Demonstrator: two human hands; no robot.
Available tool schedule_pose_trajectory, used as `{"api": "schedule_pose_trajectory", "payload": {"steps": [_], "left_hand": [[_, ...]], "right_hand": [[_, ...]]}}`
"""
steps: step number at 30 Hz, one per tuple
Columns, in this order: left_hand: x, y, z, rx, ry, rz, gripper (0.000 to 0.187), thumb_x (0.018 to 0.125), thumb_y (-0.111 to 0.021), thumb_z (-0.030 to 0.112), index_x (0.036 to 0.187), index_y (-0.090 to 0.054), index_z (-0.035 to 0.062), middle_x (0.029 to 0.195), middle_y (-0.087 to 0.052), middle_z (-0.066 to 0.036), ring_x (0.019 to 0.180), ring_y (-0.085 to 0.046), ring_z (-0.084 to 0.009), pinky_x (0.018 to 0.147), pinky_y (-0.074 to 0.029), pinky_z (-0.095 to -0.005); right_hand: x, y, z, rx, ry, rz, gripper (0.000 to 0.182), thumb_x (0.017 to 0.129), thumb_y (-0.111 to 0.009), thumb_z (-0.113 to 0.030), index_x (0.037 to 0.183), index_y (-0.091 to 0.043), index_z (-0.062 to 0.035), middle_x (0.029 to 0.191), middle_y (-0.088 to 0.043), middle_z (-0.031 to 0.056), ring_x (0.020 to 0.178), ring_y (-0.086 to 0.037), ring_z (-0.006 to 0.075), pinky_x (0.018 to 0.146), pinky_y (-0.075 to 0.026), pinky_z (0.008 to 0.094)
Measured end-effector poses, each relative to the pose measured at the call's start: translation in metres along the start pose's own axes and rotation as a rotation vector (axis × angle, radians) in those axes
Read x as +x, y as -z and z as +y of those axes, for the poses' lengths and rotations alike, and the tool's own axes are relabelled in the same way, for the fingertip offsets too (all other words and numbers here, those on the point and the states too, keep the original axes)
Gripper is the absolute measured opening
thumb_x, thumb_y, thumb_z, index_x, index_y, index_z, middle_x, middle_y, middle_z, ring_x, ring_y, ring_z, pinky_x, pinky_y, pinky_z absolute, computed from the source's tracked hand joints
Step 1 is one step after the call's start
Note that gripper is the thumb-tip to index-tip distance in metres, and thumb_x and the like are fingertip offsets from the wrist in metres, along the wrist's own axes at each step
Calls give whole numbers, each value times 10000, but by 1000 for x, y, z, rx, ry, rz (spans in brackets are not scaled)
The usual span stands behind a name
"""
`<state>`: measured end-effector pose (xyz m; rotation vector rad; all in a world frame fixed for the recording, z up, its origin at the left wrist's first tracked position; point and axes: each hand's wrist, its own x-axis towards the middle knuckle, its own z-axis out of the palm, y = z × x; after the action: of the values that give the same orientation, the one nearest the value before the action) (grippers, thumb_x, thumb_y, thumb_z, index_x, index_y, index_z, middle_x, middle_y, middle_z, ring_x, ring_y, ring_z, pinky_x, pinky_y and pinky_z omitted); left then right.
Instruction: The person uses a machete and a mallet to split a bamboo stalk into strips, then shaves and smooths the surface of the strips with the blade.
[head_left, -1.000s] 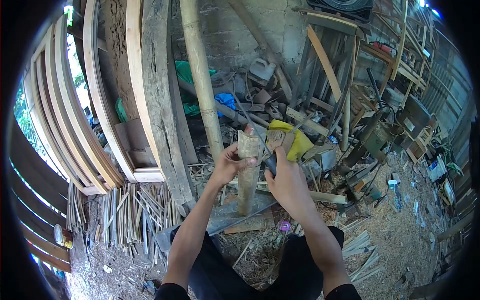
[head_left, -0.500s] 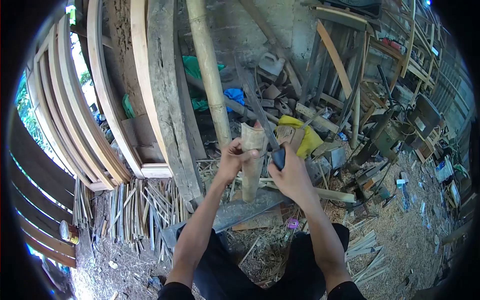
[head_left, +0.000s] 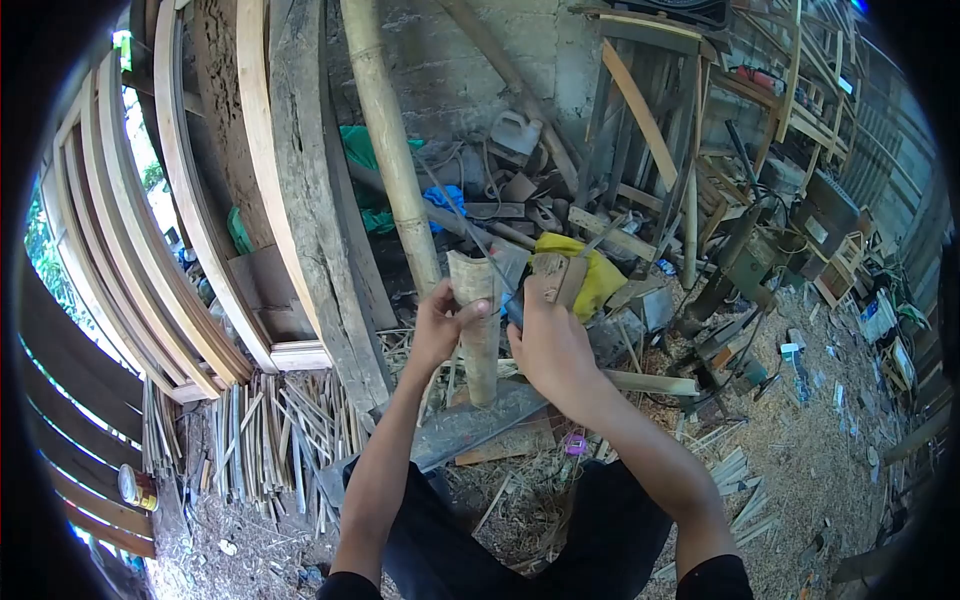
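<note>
Seemingly to steady it for cutting, the left hand (head_left: 440, 325) grips an upright bamboo section (head_left: 478, 325) standing on a grey plank (head_left: 470, 425) at six o'clock. At its three o'clock, the right hand (head_left: 550, 350) clenches a knife (head_left: 495, 272), blade at the bamboo's top. No writing is legible.

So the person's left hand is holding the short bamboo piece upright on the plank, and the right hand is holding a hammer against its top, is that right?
Not quite. The right hand holds a long-bladed knife, not a hammer; its blade rises past the top of the bamboo piece. The rest stands: the left hand steadies the bamboo upright on the plank, as the head view shows.
</note>
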<state>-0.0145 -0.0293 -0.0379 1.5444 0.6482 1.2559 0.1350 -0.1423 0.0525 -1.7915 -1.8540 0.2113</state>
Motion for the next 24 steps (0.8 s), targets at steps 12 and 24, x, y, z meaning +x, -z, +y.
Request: {"api": "schedule_pose_trajectory", "payload": {"steps": [12,24], "left_hand": [[73,5,204,778,-775,224,446,1008,-355,371,1203,-526,8,1070,-603,-136,1001,-567,-282,927,-406,-368],[137,40,111,1069,-138,-290,696,989,-96,536,1346,-457,59,1344,-500,-170,1356,-338,-290,1179,11,-451]], "right_hand": [[-9,21,2,276,23,-117,449,817,-603,-116,1142,-424,135,705,-585,253,700,-629,430,638,-474,445],[1,48,15,172,190,-289,297,812,-623,-123,993,-481,66,781,-626,242,808,-618,457,727,-514,465]]}}
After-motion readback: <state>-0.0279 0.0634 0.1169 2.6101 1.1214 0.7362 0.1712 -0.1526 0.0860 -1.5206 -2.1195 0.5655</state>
